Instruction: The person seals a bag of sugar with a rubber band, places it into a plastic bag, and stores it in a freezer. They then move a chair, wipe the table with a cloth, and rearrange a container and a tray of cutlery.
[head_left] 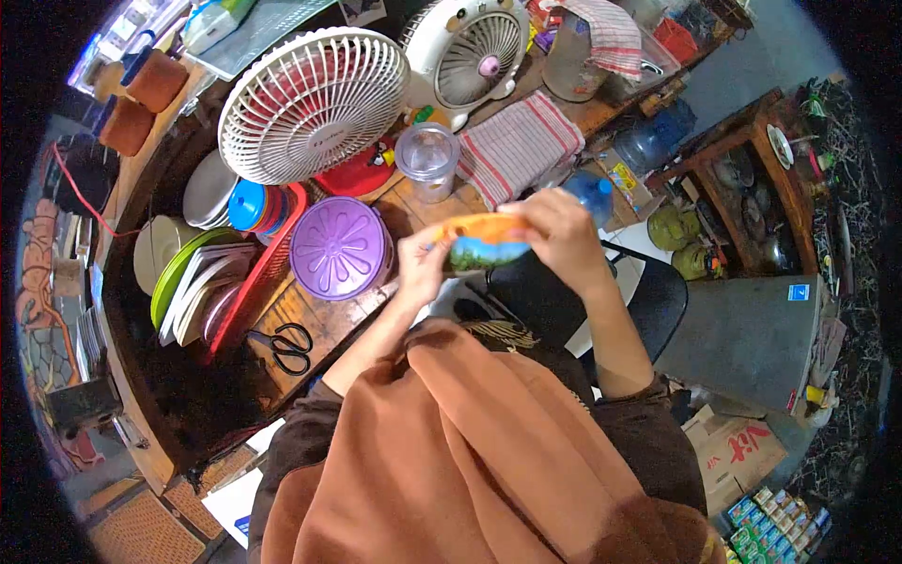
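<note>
An orange, blue and green packet (pixel 487 246) is stretched between my two hands in front of my chest. My left hand (pixel 420 268) pinches its left end. At the other end, the fingers of my right hand (pixel 562 237) close on the top corner. The packet's print is blurred. Just beyond my hands stands a clear plastic jar (pixel 428 162) with a lid. A purple-lidded tub (pixel 340 246) sits left of my left hand, and black-handled scissors (pixel 284 349) lie nearer me on the wooden table (pixel 315 324).
Two fans, a white one (pixel 315 105) and a smaller one (pixel 474 56), stand at the back of the table. A striped cloth (pixel 521 146) lies right of the jar. Plates (pixel 202 296) and a red basket (pixel 258 287) are at left. A black chair (pixel 648 310) stands at right.
</note>
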`<state>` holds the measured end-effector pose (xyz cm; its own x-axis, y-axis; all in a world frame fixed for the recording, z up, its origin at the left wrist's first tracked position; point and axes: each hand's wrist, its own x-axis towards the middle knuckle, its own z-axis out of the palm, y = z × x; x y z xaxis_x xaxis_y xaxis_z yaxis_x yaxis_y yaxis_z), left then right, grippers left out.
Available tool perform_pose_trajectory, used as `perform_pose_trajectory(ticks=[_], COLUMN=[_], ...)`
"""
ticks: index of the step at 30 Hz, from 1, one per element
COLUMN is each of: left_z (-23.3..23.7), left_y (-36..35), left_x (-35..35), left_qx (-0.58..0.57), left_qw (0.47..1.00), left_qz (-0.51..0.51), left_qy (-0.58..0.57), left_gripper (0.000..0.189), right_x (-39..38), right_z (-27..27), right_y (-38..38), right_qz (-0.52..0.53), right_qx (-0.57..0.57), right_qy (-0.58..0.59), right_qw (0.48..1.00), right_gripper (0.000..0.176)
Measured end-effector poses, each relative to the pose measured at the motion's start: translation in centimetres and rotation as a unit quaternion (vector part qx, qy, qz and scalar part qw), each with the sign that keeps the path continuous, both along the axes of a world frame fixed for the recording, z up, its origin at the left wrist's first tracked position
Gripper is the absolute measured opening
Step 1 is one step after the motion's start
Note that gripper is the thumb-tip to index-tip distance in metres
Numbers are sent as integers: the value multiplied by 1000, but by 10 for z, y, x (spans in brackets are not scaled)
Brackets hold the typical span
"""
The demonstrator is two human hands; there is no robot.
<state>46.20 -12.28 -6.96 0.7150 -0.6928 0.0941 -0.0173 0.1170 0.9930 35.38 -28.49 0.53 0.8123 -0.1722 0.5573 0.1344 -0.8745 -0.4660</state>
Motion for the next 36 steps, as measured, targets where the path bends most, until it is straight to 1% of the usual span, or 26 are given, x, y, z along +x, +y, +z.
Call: perform_pose_trajectory(ticks=[2, 4, 5, 6, 7, 8, 10, 12, 14, 15, 16, 18, 19, 20, 21, 22, 23, 24, 26, 27, 29, 30, 32, 33, 34, 36], left_z=[11, 2, 1, -2, -4, -5, -4, -3, -7, -7, -7, -6, -6, -6, -7, 1, 11, 22, 24, 25, 26, 26, 33, 30, 32, 34], left_y=[1, 2, 0, -1, -3, -4, -4, -6, -11, -13, -15, -19, -21, -23, -23, -25, -27, -29, -33, -32, -30, -29, -25, -24, -23, -21], left_x=[7, 15, 16, 18, 19, 21, 23, 26, 31, 33, 33, 33, 34, 35, 38, 40, 42, 46, 54, 54, 53, 52, 53, 56, 58, 60], left_qx=[-13, 22, 20, 21, 5, -11, 5, -54, -64, -64, -65, -58, -63, -67, -65, -69, -73, -71, -91, -92, -92, -90, -84, -84, -85, -115], left_qw=[998, 999, 999, 999, 998, 997, 997, 994, 994, 994, 995, 994, 993, 992, 992, 992, 990, 991, 993, 992, 992, 992, 992, 992, 992, 991], left_qz=[17, 29, 36, 38, 48, 58, 64, 52, 62, 66, 70, 85, 92, 100, 103, 110, 116, 106, 78, 80, 78, 76, 75, 78, 77, 32], left_qy=[57, 0, 30, 30, 35, 40, 46, 77, 70, 55, 40, 37, 40, 45, 45, 5, -34, -27, -13, -14, -45, -43, -55, -59, -60, -63], left_gripper=[25, 25, 25, 25, 25, 25, 24, 24, 25, 24, 24, 23, 22, 21, 21, 20, 19, 18, 19, 19, 18, 18, 18, 17, 17, 13], right_x=[-2, 5, 9, 12, 13, 15, 16, 18, 22, 23, 28, 39, 42, 45, 49, 52, 53, 53, 59, 61, 60, 59, 56, 55, 55, 54], right_z=[-6, -22, -31, -38, -40, -39, -32, -14, -4, 2, 0, -12, -18, -25, -33, -38, -31, -21, -31, -39, -49, -53, -49, -45, -45, -45], right_y=[-10, -7, -5, -3, 1, 0, -2, -5, -10, -13, -16, -18, -17, -20, -23, -25, -23, -22, -27, -30, -34, -39, -43, -43, -46, -50], right_qz=[-39, -56, -71, -83, -85, -84, -52, -48, -6, -10, -10, -14, -40, -37, -21, -6, -1, 1, 23, 25, 112, 109, 150, 143, 143, 178], right_qx=[55, 76, 25, -27, -46, -46, -50, -32, 114, 176, 176, 130, 169, 169, 218, 266, 342, 418, 472, 471, 550, 551, 533, 547, 546, 484], right_qy=[22, 0, -42, -85, -87, -88, -110, -104, -31, 43, 43, -9, -18, -18, -56, -92, -87, -66, -94, -94, -114, -114, -70, -44, -45, -24], right_qw=[997, 996, 996, 993, 991, 992, 991, 993, 993, 983, 983, 991, 985, 985, 974, 959, 936, 906, 876, 877, 820, 819, 830, 824, 824, 856], right_gripper=[15, 15, 17, 19, 18, 18, 14, 11, 14, 16, 16, 13, 11, 11, 11, 13, 16, 16, 19, 19, 18, 18, 18, 18, 18, 19])
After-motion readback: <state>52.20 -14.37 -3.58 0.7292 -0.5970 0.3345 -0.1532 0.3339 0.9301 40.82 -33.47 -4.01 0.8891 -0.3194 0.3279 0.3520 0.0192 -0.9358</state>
